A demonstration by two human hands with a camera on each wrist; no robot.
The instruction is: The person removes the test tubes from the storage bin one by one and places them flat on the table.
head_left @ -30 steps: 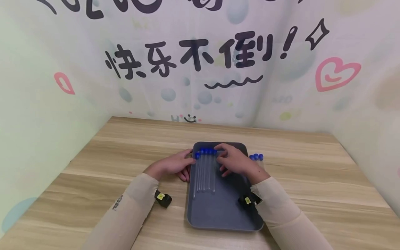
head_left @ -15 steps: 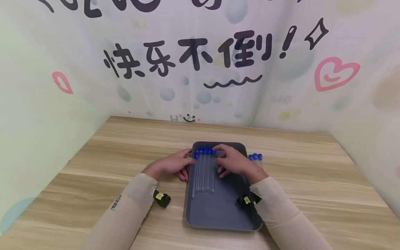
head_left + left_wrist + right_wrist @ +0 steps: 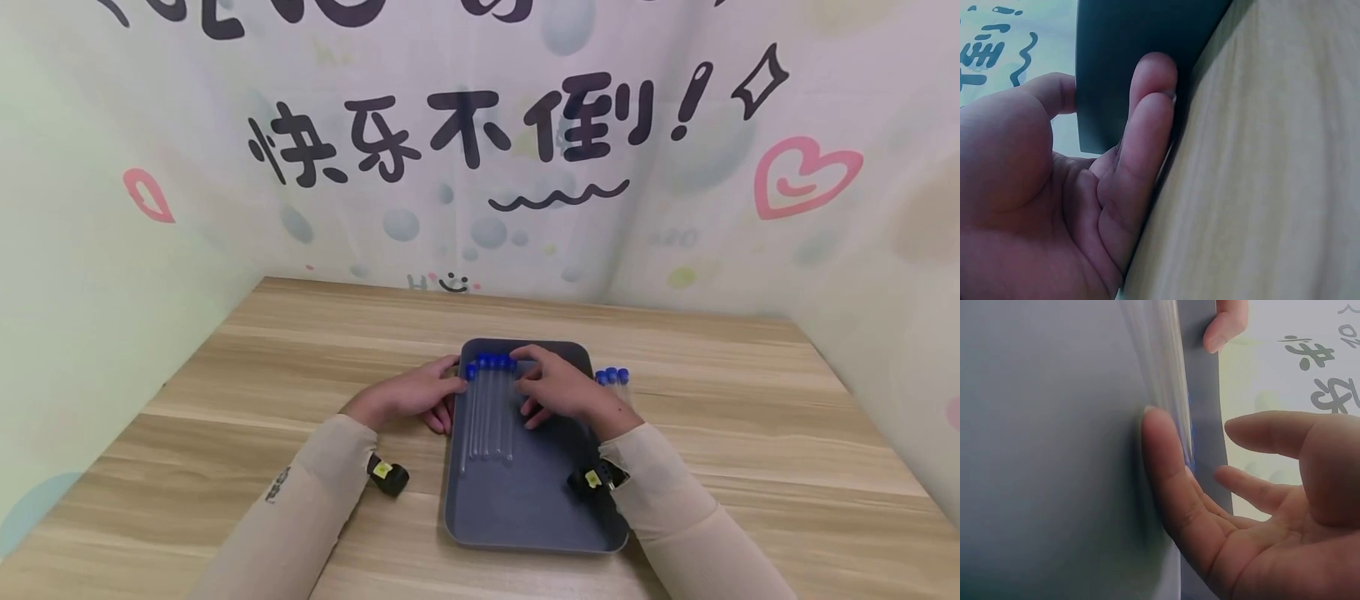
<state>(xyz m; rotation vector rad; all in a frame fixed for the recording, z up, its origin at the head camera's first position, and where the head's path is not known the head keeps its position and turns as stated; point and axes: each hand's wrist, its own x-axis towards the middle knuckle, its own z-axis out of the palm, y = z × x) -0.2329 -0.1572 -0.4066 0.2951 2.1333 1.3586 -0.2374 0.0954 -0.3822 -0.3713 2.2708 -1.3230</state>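
A dark grey rectangular tray (image 3: 536,512) lies on the table, with several clear, blue-capped test tubes (image 3: 491,417) side by side along its left half, caps toward the far end. My left hand (image 3: 414,392) holds the tray's left edge, its thumb over the rim and its fingers (image 3: 1147,134) against the outer wall. Inside the tray, my right hand (image 3: 558,387) rests beside the row, fingers loosely bent and spread. One of its fingertips reaches the cap of the rightmost tube; another finger (image 3: 1163,444) lies near the tray floor next to the tubes.
Three more blue-capped tubes (image 3: 622,387) lie on the wooden table (image 3: 712,400) just right of the tray, partly hidden by my right wrist. A printed cloth (image 3: 525,242) hangs behind the table, and pale walls close off both sides.
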